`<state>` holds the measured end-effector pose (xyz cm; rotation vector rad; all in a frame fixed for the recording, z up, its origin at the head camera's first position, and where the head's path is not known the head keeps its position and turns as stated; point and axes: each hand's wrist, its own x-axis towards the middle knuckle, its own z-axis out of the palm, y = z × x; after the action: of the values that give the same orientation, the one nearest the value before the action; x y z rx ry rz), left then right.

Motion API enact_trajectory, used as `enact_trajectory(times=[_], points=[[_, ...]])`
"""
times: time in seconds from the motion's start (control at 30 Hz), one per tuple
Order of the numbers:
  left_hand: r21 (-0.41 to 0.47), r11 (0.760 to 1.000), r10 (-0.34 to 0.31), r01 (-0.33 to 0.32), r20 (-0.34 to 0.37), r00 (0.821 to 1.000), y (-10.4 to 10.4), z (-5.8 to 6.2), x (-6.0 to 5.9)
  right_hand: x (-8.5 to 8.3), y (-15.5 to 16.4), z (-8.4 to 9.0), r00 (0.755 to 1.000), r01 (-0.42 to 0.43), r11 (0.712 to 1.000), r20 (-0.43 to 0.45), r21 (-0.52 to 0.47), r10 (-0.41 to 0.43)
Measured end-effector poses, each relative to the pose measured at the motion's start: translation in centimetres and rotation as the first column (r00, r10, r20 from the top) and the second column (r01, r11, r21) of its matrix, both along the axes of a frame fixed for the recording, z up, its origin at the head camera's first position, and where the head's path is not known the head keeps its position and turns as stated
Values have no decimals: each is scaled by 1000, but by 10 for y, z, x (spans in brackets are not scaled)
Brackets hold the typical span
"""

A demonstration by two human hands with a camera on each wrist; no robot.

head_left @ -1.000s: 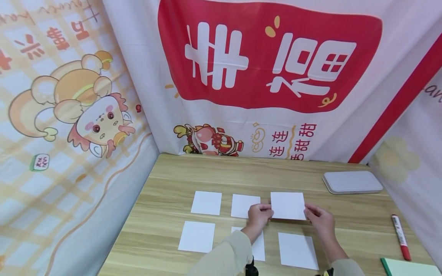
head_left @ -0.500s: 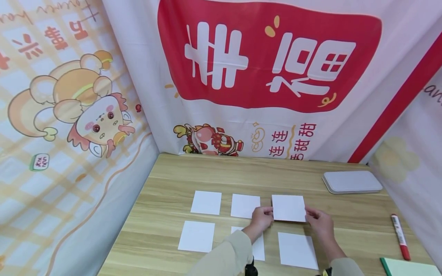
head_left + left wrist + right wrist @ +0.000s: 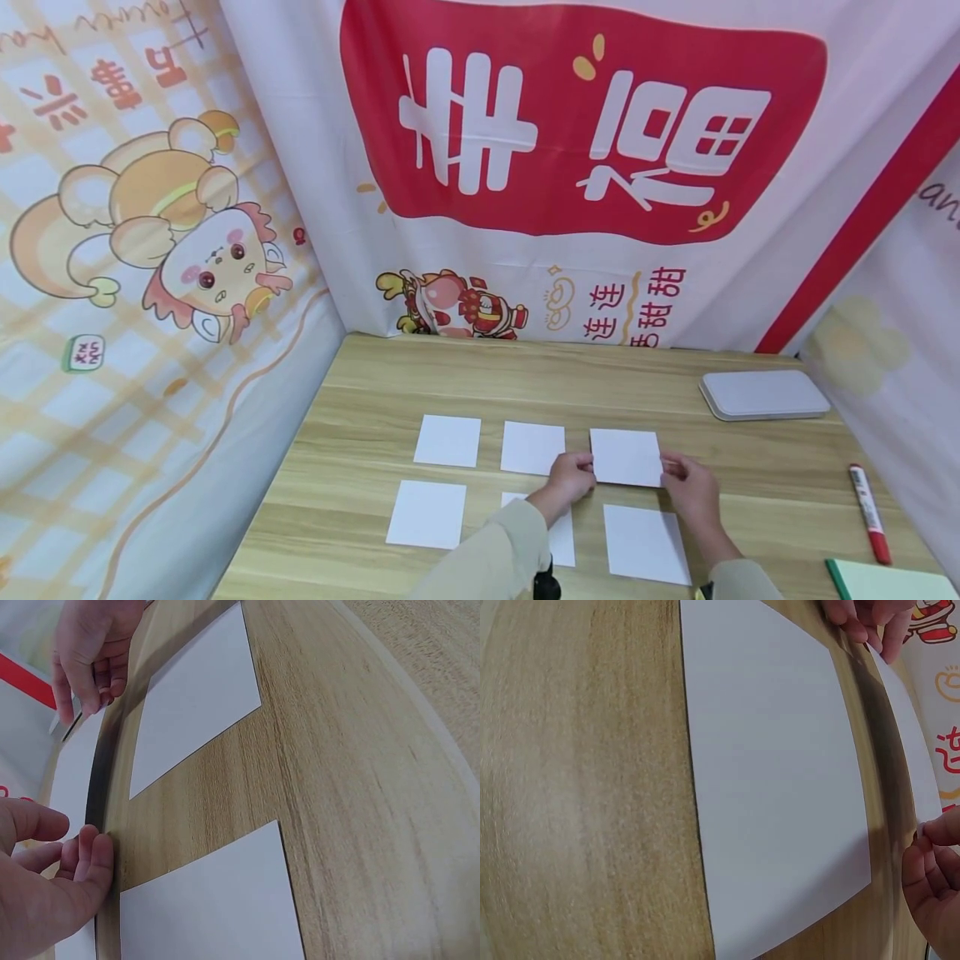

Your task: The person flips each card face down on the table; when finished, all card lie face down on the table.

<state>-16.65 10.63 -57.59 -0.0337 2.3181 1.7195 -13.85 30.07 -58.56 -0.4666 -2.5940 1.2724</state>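
A white square paper card (image 3: 626, 457) is held slightly above the table at the right end of the back row, its shadow falling on the wood in the right wrist view. My left hand (image 3: 568, 483) pinches its left edge. On the opposite edge, the thumb and fingers of my right hand (image 3: 692, 493) pinch the same card. Just in front lies another white card (image 3: 648, 545). Beside my left hand is the middle back card (image 3: 531, 447), and my left forearm partly covers the middle front card (image 3: 562, 537).
Two more white cards, a back one (image 3: 447, 441) and a front one (image 3: 426, 514), lie at the left of the wooden table (image 3: 337, 467). A pale case (image 3: 765, 395), a red-capped marker (image 3: 870, 514) and a green-edged pad (image 3: 888, 582) lie on the right. Printed cloth hangs behind.
Both hands have brought the held card a little toward me and lower, nearer the tabletop. The other cards lie where they were.
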Motion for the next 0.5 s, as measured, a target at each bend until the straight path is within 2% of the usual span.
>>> enact_trajectory(times=[0.5], points=[[-7,999,-45,46,88,995,2,-1,-4,-4,2,-14,1000,26,998,-4,64,-26]])
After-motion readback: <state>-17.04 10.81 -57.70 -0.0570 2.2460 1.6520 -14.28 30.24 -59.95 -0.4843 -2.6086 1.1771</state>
